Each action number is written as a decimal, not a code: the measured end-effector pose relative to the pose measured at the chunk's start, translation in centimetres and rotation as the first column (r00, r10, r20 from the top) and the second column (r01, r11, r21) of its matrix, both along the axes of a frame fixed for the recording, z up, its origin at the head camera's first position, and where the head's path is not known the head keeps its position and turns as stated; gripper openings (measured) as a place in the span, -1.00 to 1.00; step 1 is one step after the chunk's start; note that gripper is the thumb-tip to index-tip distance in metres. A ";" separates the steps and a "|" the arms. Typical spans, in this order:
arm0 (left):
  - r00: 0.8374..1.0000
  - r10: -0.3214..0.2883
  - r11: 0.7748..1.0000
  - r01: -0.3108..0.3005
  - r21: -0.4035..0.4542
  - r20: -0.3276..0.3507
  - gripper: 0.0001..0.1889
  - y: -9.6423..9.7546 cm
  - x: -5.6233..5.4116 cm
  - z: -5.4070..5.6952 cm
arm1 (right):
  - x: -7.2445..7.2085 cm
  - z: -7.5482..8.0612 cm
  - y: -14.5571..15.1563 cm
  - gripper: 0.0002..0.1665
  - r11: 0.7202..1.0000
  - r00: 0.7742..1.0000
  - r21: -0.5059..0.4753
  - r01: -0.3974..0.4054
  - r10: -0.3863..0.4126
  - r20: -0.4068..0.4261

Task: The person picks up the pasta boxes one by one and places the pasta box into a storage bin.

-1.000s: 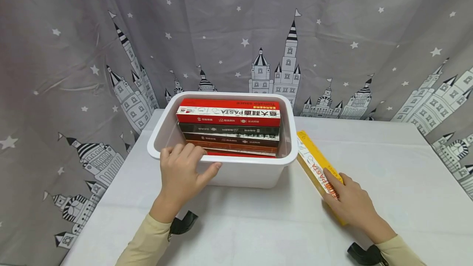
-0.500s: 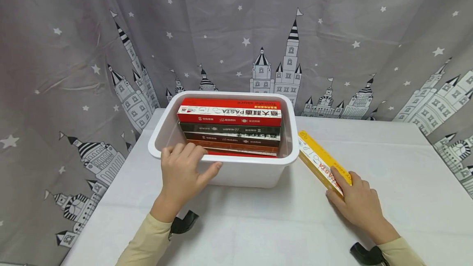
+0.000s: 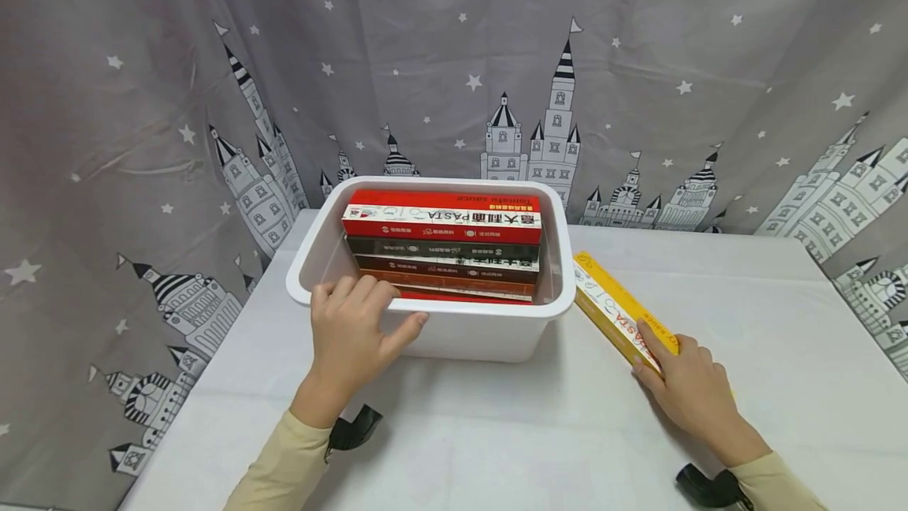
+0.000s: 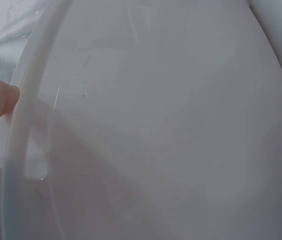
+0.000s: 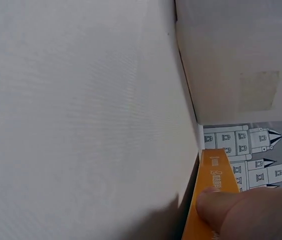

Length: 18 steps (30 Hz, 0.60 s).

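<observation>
A white plastic bin (image 3: 468, 337) stands on the table, with several pasta boxes packed on edge inside. Among them a red pasta box (image 3: 440, 219) lies at the back, and dark and brown boxes (image 3: 454, 266) sit in front of it. My left hand (image 3: 355, 345) grips the bin's near rim, fingers curled over it and thumb along the outer wall. To the right of the bin, a yellow pasta box (image 3: 612, 302) lies slanted on the table. My right hand (image 3: 691, 393) holds its near end between thumb and fingers; the palm hides part of it.
A white cloth (image 3: 511, 432) covers the table. Behind it hangs a grey curtain (image 3: 426, 61) printed with castles and stars. In the right wrist view, the bin's side wall (image 5: 230, 55) rises close to the yellow box's far end.
The near end of the yellow box has swung rightward with my right hand, so the box lies more slanted. My left hand keeps its grip on the rim.
</observation>
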<state>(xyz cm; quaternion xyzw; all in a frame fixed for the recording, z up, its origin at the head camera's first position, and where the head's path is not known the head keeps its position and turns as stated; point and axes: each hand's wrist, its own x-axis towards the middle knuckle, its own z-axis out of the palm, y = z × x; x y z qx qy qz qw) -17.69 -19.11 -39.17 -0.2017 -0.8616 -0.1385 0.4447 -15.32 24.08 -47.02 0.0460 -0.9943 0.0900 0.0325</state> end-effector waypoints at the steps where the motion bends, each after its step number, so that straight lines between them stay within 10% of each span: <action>1: 1.000 -0.001 1.000 0.001 0.001 -0.002 -0.24 0.0 0.0 0.0 | 0.0 0.1 0.1 -0.19 1.000 1.000 -0.003 -0.003 0.003 0.006; 18: 1.000 0.006 1.000 -0.006 0.003 -0.015 -0.25 0.1 0.0 -0.1 | -1.6 5.4 3.2 -0.17 0.996 0.995 0.004 -0.090 0.090 -0.031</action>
